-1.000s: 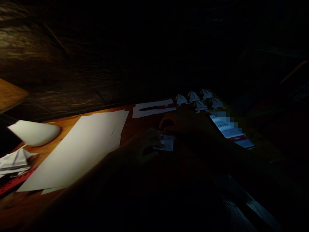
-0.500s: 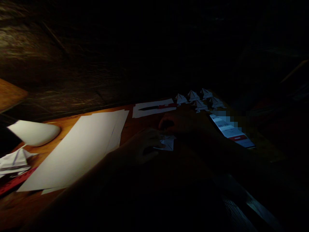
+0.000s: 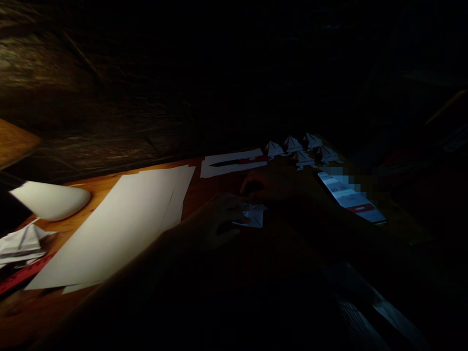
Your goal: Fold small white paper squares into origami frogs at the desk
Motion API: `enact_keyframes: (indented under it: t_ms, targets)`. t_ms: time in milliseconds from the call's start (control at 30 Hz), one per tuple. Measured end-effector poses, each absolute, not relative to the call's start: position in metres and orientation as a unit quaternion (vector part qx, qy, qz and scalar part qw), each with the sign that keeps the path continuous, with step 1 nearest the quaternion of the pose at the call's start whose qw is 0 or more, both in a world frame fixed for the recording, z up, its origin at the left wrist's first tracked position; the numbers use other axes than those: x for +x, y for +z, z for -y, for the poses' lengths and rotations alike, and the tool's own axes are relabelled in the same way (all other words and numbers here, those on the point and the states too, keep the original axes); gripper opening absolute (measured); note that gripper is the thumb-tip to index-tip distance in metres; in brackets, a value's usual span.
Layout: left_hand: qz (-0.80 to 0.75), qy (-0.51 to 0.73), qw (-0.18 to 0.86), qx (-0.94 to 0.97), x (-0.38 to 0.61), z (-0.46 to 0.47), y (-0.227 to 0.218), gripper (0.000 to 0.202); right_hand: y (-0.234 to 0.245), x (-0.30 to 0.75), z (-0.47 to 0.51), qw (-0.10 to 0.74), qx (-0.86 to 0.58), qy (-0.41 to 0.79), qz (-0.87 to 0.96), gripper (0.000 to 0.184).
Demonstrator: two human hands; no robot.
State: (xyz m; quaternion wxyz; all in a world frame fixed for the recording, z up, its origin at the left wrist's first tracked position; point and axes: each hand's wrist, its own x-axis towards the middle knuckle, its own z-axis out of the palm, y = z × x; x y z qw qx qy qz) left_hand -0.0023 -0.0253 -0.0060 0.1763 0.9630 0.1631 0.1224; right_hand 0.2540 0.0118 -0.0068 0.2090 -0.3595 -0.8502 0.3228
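A small piece of folded paper (image 3: 254,217) lies on the dim wooden table between my hands. My left hand (image 3: 219,219) reaches in from the left, its fingers closed at the paper's left edge and its thumb lower down. Behind the paper, my right hand (image 3: 265,185) is curled, with its fingertips at the upper edge. Deep shadow hides most of the finger detail. Farther back stand several folded paper figures (image 3: 302,158) shaped like frogs.
A stack of white sheets (image 3: 120,219) lies to the left. A red-handled knife (image 3: 237,162) rests on smaller paper (image 3: 215,170). A lit phone (image 3: 351,197) lies right. At far left are a rolled white sheet (image 3: 54,200), crumpled-looking folded paper (image 3: 24,243) and a red strip (image 3: 25,274).
Hardly anything differs. Both hands stay at the folded paper in nearly the same pose, and the digits on the phone screen look changed.
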Motion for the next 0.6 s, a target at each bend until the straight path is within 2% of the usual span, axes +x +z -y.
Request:
enact_keyframes:
  t_ms: [600]
  targets:
    - [-0.161,0.119,0.151,0.968,-0.0016,0.028,-0.0055,0.031,-0.0138,0.2536,-0.014,0.217,-0.368,0.338,0.839,0.026]
